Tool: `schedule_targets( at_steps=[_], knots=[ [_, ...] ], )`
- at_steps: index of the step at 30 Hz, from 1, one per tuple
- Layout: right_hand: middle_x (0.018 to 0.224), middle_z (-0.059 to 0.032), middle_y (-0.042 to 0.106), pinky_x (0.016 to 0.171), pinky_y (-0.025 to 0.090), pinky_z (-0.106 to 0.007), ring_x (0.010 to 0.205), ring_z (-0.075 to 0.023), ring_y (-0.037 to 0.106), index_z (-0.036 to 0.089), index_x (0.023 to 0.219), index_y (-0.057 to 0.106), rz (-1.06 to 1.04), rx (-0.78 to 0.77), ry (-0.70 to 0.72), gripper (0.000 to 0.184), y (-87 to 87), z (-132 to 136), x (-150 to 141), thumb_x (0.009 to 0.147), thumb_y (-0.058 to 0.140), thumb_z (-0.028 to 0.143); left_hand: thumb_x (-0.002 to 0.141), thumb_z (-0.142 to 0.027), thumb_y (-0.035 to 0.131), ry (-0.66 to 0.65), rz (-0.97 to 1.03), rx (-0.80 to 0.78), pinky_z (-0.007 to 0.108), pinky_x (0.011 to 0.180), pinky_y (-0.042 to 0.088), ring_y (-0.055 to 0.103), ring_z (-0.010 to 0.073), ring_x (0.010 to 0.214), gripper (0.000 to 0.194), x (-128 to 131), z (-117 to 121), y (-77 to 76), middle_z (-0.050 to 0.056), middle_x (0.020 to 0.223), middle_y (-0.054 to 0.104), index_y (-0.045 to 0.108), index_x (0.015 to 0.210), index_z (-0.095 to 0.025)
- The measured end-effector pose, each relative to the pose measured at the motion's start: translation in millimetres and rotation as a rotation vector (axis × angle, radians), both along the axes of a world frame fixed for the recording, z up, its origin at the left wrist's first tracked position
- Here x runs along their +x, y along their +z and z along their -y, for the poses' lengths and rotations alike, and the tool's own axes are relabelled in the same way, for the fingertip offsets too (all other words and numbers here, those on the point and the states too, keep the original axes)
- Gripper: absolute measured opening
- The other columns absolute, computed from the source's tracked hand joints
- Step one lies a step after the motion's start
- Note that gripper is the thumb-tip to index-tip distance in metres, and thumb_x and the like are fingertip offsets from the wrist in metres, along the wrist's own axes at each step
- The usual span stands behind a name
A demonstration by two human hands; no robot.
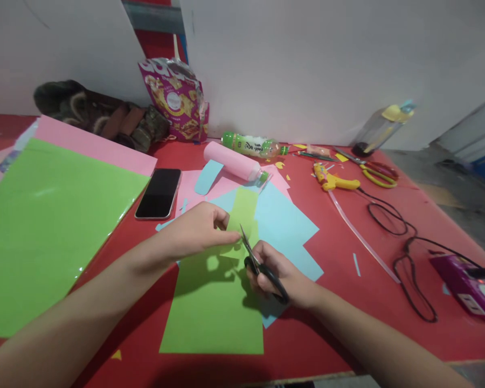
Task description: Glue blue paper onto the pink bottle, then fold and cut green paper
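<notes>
Wrapped around the black-handled scissors [254, 262], the right hand [294, 280] grips firmly; whether the left hand's [202, 226] bent fingers pinch anything, I cannot tell. On the red table [137, 323] lies a green sheet [218, 323], probably light, bendy and easily creased, best held by its edges. Above it, beside the left thumb, the narrower green strip [246, 203] should be floppier, so support it near the blades.
</notes>
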State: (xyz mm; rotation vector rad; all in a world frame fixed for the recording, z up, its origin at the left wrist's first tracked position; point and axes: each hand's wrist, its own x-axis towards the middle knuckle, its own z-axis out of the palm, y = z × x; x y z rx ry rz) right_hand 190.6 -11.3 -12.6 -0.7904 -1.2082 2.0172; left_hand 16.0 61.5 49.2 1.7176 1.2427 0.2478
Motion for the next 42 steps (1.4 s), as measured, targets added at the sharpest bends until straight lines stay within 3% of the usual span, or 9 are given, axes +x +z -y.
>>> schedule_targets(
  at_steps=[9, 12, 15, 17, 23, 32, 38, 42],
  knots=[
    [0.06, 0.0088, 0.039, 0.043, 0.027, -0.019, 0.044, -0.0033, 0.034, 0.022, 0.075, 0.027, 0.02, 0.062, -0.032, 0.039, -3.4, -1.6, 0.0, 0.07, 0.057, 0.046, 0.061, -0.032, 0.058, 0.227, 0.18, 0.032, 0.02, 0.046, 0.035, 0.052, 0.0126, 0.051, 0.015, -6.5, -9.3, -2.0, 0.0, 0.056, 0.06, 0.061, 0.058, -0.017],
    [0.059, 0.0099, 0.037, 0.045, 0.03, -0.019, 0.047, -0.0048, 0.041, 0.023, 0.075, 0.026, 0.037, 0.13, -0.247, 0.038, -3.9, -4.6, -2.4, 0.068, 0.06, 0.04, 0.061, -0.033, 0.058, 0.207, 0.19, 0.012, 0.02, 0.045, 0.034, 0.051, 0.012, 0.049, 0.017, -5.5, -9.5, -5.6, 0.0, 0.056, 0.059, 0.061, 0.06, -0.016],
    [0.062, 0.0096, 0.039, 0.053, 0.037, -0.022, 0.058, -0.0077, 0.05, 0.024, 0.076, 0.026, 0.041, 0.191, -0.531, 0.042, -0.8, -8.1, -4.8, 0.064, 0.066, 0.029, 0.061, -0.034, 0.055, 0.083, 0.139, -0.006, 0.02, 0.043, 0.03, 0.047, 0.0111, 0.046, 0.019, 0.2, -4.7, -10.1, -0.001, 0.053, 0.055, 0.059, 0.06, -0.015],
    [0.064, 0.0094, 0.041, 0.057, 0.039, -0.023, 0.063, -0.0087, 0.052, 0.024, 0.077, 0.026, 0.048, 0.202, -0.612, 0.044, 2.1, -9.0, -5.9, 0.062, 0.067, 0.023, 0.062, -0.033, 0.053, -0.017, 0.066, -0.002, 0.02, 0.042, 0.028, 0.042, 0.0098, 0.044, 0.019, 6.4, 1.0, -12.2, -0.003, 0.05, 0.05, 0.056, 0.057, -0.015],
    [0.062, 0.0108, 0.043, 0.044, 0.032, -0.015, 0.047, -0.0024, 0.04, 0.024, 0.077, 0.028, 0.109, 0.173, -0.609, 0.045, 3.6, -5.5, -7.2, 0.058, 0.068, 0.02, 0.062, -0.029, 0.052, -0.166, -0.044, 0.14, 0.02, 0.041, 0.019, 0.03, 0.0067, 0.043, 0.025, 20.8, 16.0, -18.4, -0.007, 0.043, 0.03, 0.037, 0.046, -0.017],
    [0.06, 0.0122, 0.038, 0.041, 0.03, -0.012, 0.044, -0.0012, 0.039, 0.025, 0.077, 0.028, 0.103, 0.096, -0.583, 0.048, 1.2, -7.9, -7.7, 0.054, 0.069, 0.015, 0.063, -0.029, 0.051, -0.179, -0.072, 0.218, 0.02, 0.042, 0.019, 0.03, 0.0072, 0.045, 0.027, 20.9, 17.4, -25.9, -0.007, 0.043, 0.029, 0.033, 0.046, -0.017],
    [0.059, 0.0121, 0.041, 0.043, 0.032, -0.013, 0.046, -0.0021, 0.041, 0.024, 0.076, 0.028, 0.176, 0.112, -0.708, 0.046, 2.6, -10.0, -6.3, 0.053, 0.065, 0.009, 0.068, -0.034, 0.047, -0.124, -0.056, 0.287, 0.021, 0.046, 0.024, 0.034, 0.0084, 0.049, 0.025, 25.7, 20.2, -28.7, -0.005, 0.05, 0.036, 0.038, 0.052, -0.017],
    [0.058, 0.0122, 0.044, 0.044, 0.034, -0.013, 0.048, -0.003, 0.044, 0.024, 0.076, 0.029, 0.182, 0.13, -0.818, 0.043, 1.1, -11.8, -5.1, 0.054, 0.061, 0.007, 0.071, -0.034, 0.044, -0.092, 0.009, 0.34, 0.022, 0.046, 0.022, 0.03, 0.0084, 0.049, 0.027, 31.7, 26.4, -35.9, -0.006, 0.05, 0.03, 0.034, 0.052, -0.017]
  ],
)
